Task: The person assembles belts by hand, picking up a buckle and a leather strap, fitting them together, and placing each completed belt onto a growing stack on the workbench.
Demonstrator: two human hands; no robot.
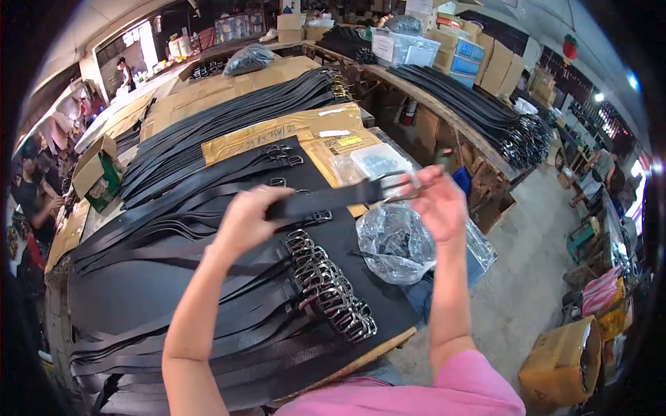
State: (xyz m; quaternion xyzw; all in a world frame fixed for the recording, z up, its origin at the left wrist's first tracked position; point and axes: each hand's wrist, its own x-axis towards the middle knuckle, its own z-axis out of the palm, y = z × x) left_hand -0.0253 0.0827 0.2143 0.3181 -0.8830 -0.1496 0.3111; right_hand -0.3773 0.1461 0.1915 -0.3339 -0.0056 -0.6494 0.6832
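Note:
A black belt (326, 202) is stretched between my two hands above the table. My left hand (251, 216) is wrapped round its strap. At the other end, my right hand (440, 204) has its fingers closed at the metal buckle (397, 186), which is blurred. A small thin thing with a reddish tip shows by the right fingertips; I cannot make out what it is. Below my left hand lies a row of belts with silver buckles (326, 284), their straps running left. Under the right hand's side sits a clear plastic bag (397, 243) with small dark pieces inside.
Longer stacks of black belts (229, 118) lie behind on cardboard (277, 69). A side bench holds more belts (472, 104), plastic bins (404, 48) and boxes. An open carton (560, 357) stands on the floor at right. Other people are at the left and right edges.

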